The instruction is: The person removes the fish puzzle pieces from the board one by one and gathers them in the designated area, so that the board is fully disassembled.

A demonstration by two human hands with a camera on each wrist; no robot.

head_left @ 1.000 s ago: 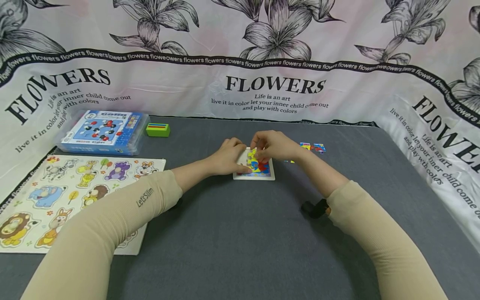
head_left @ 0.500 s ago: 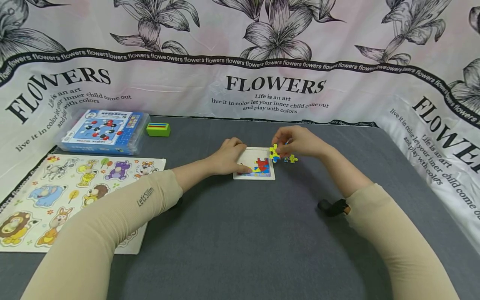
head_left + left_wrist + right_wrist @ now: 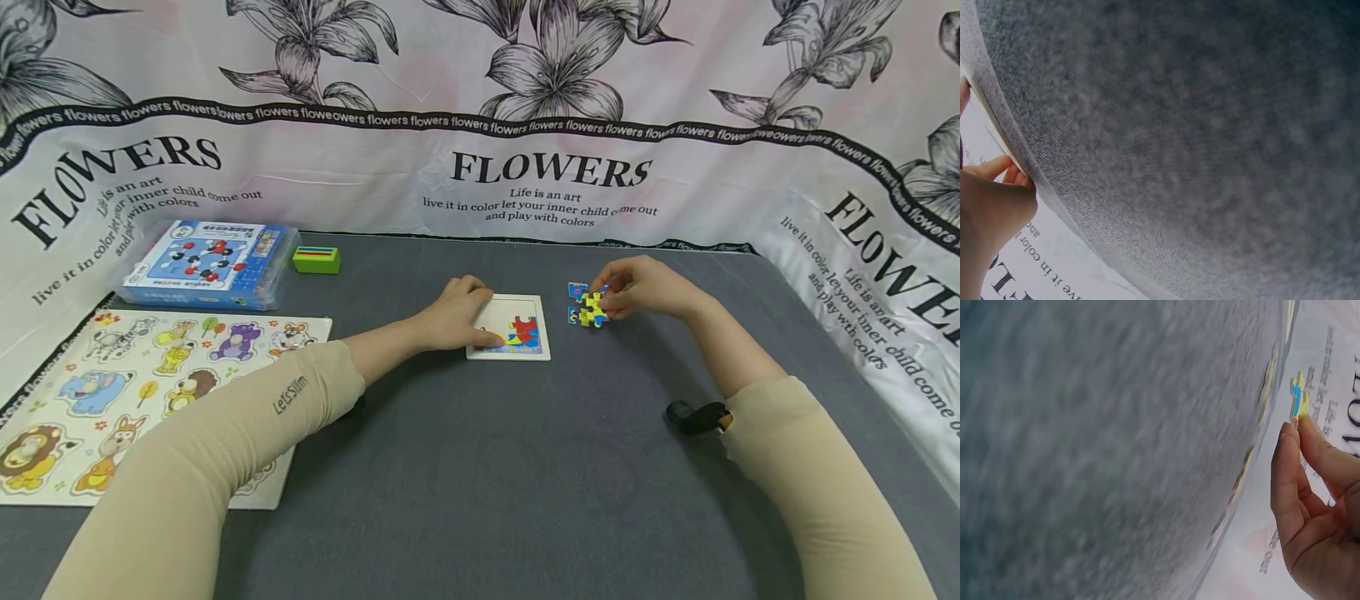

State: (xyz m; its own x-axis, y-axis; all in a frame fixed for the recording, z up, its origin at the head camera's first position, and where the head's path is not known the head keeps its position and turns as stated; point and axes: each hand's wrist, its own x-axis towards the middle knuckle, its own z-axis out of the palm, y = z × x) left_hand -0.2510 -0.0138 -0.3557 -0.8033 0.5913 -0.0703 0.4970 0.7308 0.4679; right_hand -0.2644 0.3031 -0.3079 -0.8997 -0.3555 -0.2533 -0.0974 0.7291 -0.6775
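Observation:
In the head view a small white jigsaw tray point(image 3: 506, 307) lies mid-table, with red, blue and yellow pieces point(image 3: 524, 332) fitted at its near right. My left hand point(image 3: 456, 318) grips the tray by its left side, thumb over the near left corner; part of it also shows in the left wrist view. To the right of the tray, my right hand point(image 3: 647, 287) pinches a yellow-and-blue puzzle piece point(image 3: 1299, 399) between thumb and fingertips. It is above several loose pieces point(image 3: 577, 290), which the hand and held piece partly cover.
A large animal puzzle board point(image 3: 176, 350) takes up the left side of the grey-covered table point(image 3: 465, 467). Behind it stand a blue molecule-model box point(image 3: 202, 262) and a small green block point(image 3: 316, 261). A white flower-printed cloth point(image 3: 360, 183) hangs along the back and sides.
My right hand has moved from over the tray to the loose pieces on the right, carrying the yellow-and-blue puzzle piece. The left hand and tray stay where they were.

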